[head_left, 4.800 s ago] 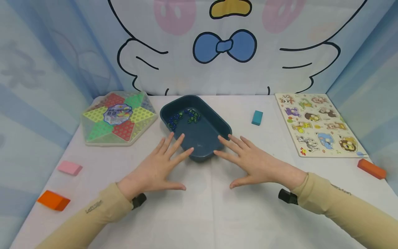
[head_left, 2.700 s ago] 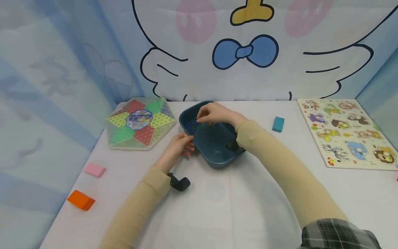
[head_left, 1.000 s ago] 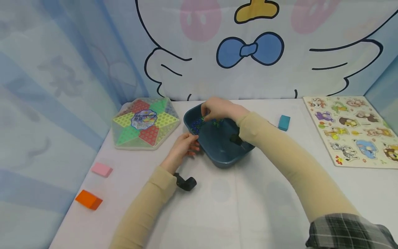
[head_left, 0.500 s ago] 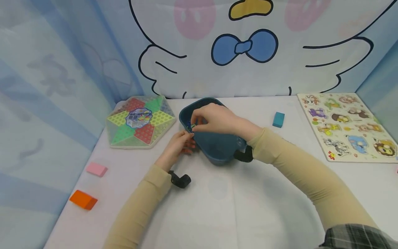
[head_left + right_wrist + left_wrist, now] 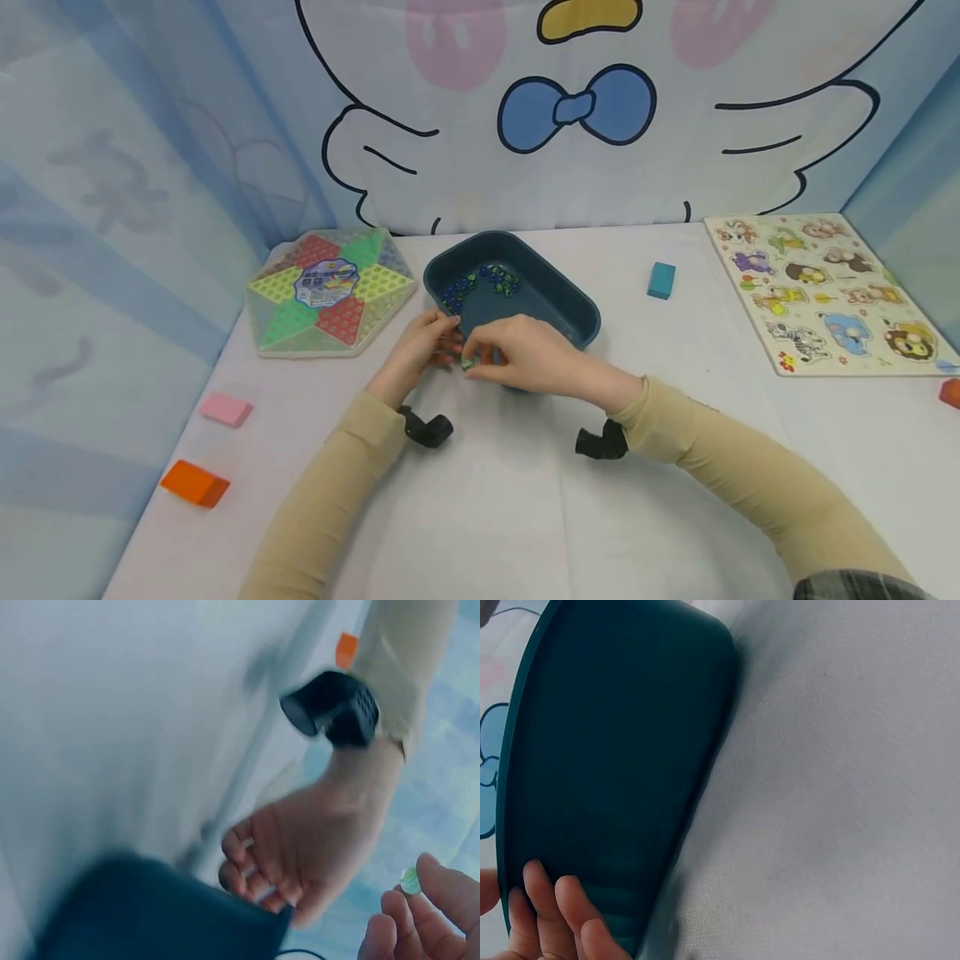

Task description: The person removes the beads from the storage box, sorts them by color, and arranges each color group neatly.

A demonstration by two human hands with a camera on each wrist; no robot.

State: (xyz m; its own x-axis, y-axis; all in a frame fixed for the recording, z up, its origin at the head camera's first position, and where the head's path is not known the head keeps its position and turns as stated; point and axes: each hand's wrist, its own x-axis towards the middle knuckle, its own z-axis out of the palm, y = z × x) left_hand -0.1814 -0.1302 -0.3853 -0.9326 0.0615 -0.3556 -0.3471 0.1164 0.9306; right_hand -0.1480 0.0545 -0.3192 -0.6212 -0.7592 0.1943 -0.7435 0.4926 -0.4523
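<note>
A: What do we have at the far left?

B: We see an orange block (image 5: 195, 483) on the white table (image 5: 480, 517), with a pink block (image 5: 227, 409) just beyond it. Farther back lies a six-sided box (image 5: 330, 287) with red, green and yellow triangles.

A: And the left hand (image 5: 414, 352)?

B: We find it gripping the tray (image 5: 551, 296) by its left rim. The left wrist view shows us the fingers along the outer wall, the thumb at the rim's other side.

A: What do we see inside?

B: Marbles (image 5: 457, 292), toward the far left part, in two groups: the left one mostly blue, the right one blue and green.

A: Where is the right hand (image 5: 528, 357)?

B: We see it at the tray's near end, hiding part of it from the head camera. It pinches a green marble (image 5: 409, 880) between thumb and finger, near the left hand but apart from it. Whether that marble is over the tray or just outside, we cannot tell.

A: Farther right?

B: We have a teal block (image 5: 661, 281), then a board (image 5: 817, 358) of animal pictures, and a red block (image 5: 950, 392) near its front right corner, cut off by the edge of the head view.
</note>
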